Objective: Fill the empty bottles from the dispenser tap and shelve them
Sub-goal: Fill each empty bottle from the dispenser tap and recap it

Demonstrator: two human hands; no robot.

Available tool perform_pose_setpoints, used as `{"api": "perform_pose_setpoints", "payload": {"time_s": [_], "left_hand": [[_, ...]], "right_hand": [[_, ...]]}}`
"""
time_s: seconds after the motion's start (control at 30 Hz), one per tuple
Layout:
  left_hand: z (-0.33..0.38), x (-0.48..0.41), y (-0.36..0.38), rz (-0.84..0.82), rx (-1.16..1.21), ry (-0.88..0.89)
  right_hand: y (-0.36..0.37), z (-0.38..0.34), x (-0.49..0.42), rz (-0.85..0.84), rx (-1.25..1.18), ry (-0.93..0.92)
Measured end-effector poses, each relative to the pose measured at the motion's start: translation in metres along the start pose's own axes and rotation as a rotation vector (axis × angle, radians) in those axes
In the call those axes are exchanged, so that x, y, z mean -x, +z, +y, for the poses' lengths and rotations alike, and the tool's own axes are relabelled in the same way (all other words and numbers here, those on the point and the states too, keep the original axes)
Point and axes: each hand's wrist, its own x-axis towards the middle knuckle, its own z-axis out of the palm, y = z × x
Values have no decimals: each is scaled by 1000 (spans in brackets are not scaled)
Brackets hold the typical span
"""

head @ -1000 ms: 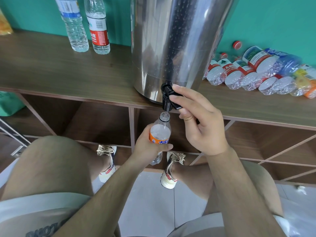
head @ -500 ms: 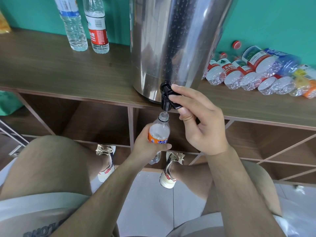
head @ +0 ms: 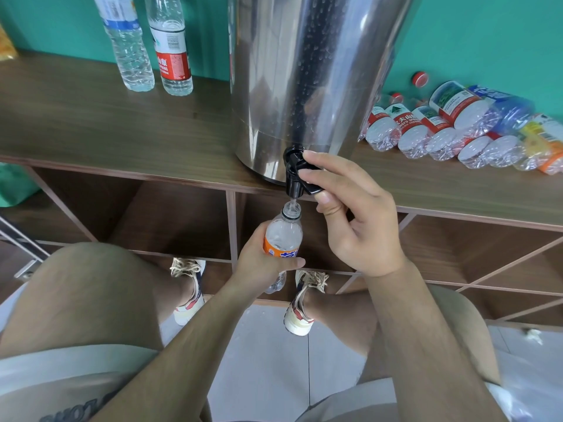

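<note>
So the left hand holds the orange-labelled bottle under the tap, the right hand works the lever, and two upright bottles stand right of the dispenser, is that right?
Almost: the head view shows the two upright bottles left of the dispenser. The left hand does hold the orange-labelled bottle under the tap, the right hand on the lever.

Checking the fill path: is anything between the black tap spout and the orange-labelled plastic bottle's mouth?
Nothing visible. The orange-labelled plastic bottle, held by the left hand, sits uncapped just below the black tap spout; only the water stream crosses the gap.
</note>
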Motion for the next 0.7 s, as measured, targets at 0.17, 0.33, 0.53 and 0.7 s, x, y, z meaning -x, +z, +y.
{"api": "perform_pose_setpoints", "payload": {"time_s": [0.17, 0.33, 0.53, 0.7], "left_hand": [[0, 0, 1, 4, 5, -1], [2, 0, 1, 0, -3, -6], [2, 1, 0, 1, -12, -6], [0, 0, 0, -4, -21, -5]], "right_hand": [[2, -1, -1, -26, -7, -15], [0, -1, -1, -68, -51, -3], [0, -1, -1, -61, -51, -9], [0, -2, -2, -52, -37, -6]]}}
